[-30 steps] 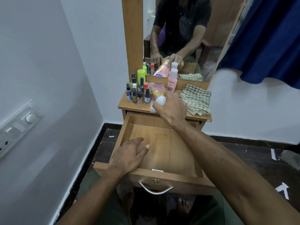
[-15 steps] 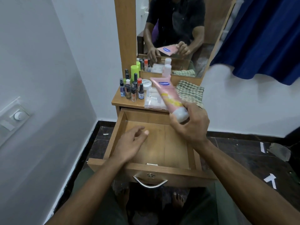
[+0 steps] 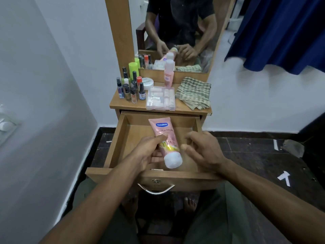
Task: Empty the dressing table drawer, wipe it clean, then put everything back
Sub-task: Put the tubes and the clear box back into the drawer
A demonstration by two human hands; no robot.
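The wooden drawer [image 3: 116, 143] of the dressing table is pulled out, its bottom bare. Over it my left hand [image 3: 149, 152] grips a pink lotion tube [image 3: 164, 138] with a white cap, thumb on top and fingers beneath. My right hand [image 3: 202, 150] hovers just right of the tube with its fingers spread, apart from it. On the tabletop stand several small bottles [image 3: 131, 87], a clear plastic box [image 3: 161, 98], a pink bottle [image 3: 169, 74], a white jar [image 3: 147, 81] and a folded checked cloth [image 3: 194, 93].
A mirror [image 3: 175, 32] rises behind the tabletop and reflects a person. A white wall runs along the left with a switch plate [image 3: 7, 124]. A blue curtain [image 3: 281, 32] hangs at the upper right. The floor [image 3: 255, 155] is dark tile.
The pink tube came down from the tabletop into the space over the drawer and passed from my right hand to my left. My right hand let go and opened.
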